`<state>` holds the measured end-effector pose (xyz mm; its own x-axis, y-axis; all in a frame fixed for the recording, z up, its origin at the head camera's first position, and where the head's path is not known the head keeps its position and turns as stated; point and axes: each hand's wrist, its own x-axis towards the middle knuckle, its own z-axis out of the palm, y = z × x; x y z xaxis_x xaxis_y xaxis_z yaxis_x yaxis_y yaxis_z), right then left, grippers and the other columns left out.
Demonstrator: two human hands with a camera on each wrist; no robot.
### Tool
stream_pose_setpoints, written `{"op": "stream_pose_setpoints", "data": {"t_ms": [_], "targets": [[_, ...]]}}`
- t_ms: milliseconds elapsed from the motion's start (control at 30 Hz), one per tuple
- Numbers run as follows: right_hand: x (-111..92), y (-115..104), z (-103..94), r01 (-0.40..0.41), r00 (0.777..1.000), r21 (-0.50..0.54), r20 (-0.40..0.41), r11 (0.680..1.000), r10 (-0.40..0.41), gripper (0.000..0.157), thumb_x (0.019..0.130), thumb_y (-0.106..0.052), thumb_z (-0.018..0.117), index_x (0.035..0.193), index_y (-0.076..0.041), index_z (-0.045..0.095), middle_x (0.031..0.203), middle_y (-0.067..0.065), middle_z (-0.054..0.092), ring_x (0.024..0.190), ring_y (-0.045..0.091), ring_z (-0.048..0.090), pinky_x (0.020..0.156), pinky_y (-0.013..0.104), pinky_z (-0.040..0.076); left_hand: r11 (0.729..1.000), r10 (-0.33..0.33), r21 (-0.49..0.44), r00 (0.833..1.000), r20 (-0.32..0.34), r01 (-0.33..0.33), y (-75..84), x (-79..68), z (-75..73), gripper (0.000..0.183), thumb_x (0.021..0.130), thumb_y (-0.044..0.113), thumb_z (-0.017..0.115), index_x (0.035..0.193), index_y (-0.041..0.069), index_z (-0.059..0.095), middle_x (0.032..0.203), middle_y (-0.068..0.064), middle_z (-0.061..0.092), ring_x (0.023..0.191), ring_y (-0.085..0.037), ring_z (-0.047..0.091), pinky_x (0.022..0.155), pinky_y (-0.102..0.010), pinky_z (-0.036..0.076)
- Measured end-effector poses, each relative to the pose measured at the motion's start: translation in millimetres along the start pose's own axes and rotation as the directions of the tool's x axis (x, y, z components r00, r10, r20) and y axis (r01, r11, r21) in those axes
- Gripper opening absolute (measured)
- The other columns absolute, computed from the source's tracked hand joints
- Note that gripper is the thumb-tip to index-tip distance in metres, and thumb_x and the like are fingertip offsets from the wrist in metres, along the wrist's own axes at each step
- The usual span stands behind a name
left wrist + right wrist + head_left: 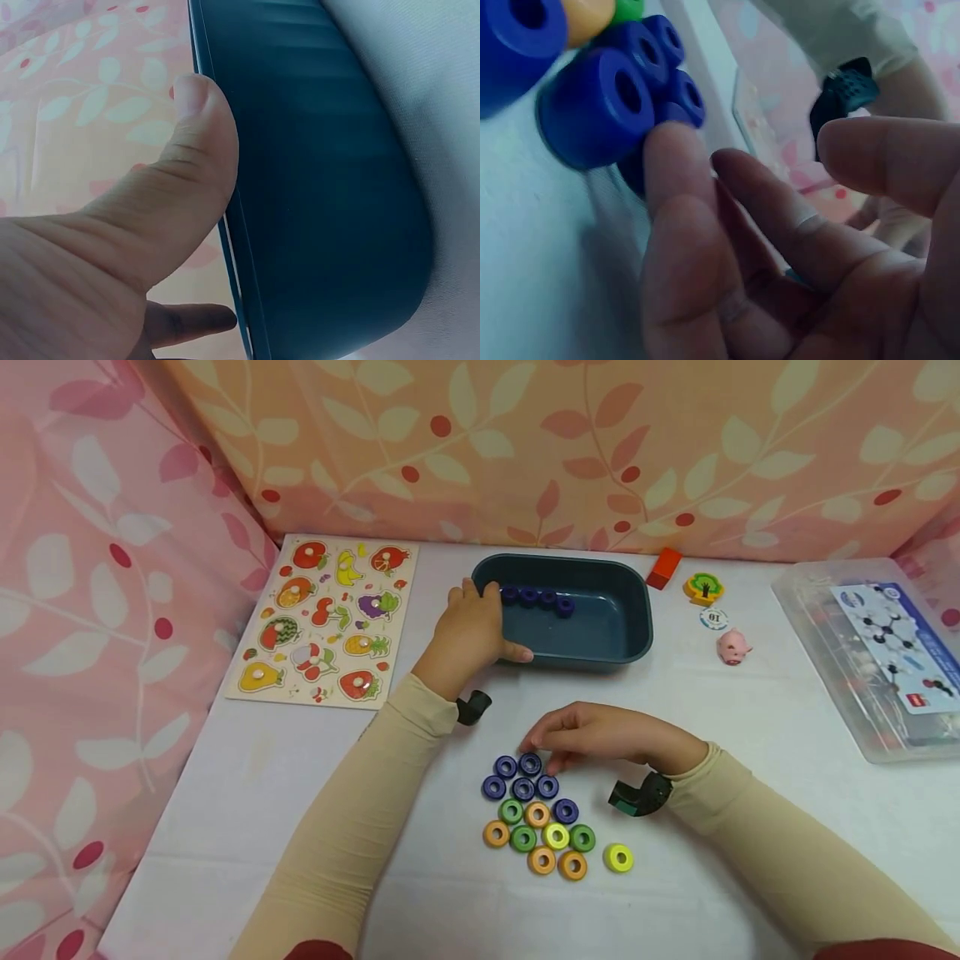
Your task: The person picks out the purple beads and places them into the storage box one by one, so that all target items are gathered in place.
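My left hand (468, 625) holds the left end of a dark teal plastic basin (577, 653). In the left wrist view its thumb (206, 127) lies against the basin's outer wall (315, 165) at the rim. A row of dark blue rings (528, 597) sits inside, along the back left. My right hand (607, 732) is over the table in front of the basin, fingers loosely bent and thumb apart. Its fingertips are right at a cluster of blue rings (522, 789); in the right wrist view one finger overlaps a blue ring (600, 105).
Green rings (523, 838), orange rings (572, 865) and yellow rings (618, 857) lie nearest me. A fruit puzzle board (318, 627) is left. Right of the basin are a red block (663, 568), tree piece (703, 587), round token (714, 618), pink pig (733, 647) and clear case (840, 668).
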<state>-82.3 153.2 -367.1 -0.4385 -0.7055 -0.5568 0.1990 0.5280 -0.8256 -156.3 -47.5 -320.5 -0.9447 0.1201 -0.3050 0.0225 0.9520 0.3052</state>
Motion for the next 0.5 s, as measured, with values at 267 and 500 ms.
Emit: {"op": "stream_pose_setpoints", "data": {"t_ms": [267,500], "targets": [[9.3,2.1,8.4,0.05,0.998,-0.065,0.034,0.997,-0.048,0.029,0.105,-0.027,0.053,0.125,-0.013,0.069,0.115,0.003,0.066,0.089,0.018,0.062,0.084,0.028,0.052,1.0,0.003,-0.001,1.0,0.002,-0.003,0.0,-0.9,-0.2,0.119,0.069,0.061,0.083,0.158,0.008,0.025,0.165,-0.027,0.014,0.149,-0.04,0.021,0.115,-0.048,0.038],[8.4,2.5,8.0,0.051,0.998,-0.067,0.032,0.996,-0.048,0.029,0.105,-0.025,0.053,0.125,-0.01,0.068,0.117,0.006,0.066,0.092,0.016,0.065,0.084,0.028,0.054,1.0,0.015,0.008,1.0,-0.01,-0.015,-0.5,-0.2,0.1,0.118,0.069,0.062,0.082,0.157,0.007,0.026,0.164,-0.027,0.016,0.148,-0.04,0.023,0.115,-0.047,0.038]]}}
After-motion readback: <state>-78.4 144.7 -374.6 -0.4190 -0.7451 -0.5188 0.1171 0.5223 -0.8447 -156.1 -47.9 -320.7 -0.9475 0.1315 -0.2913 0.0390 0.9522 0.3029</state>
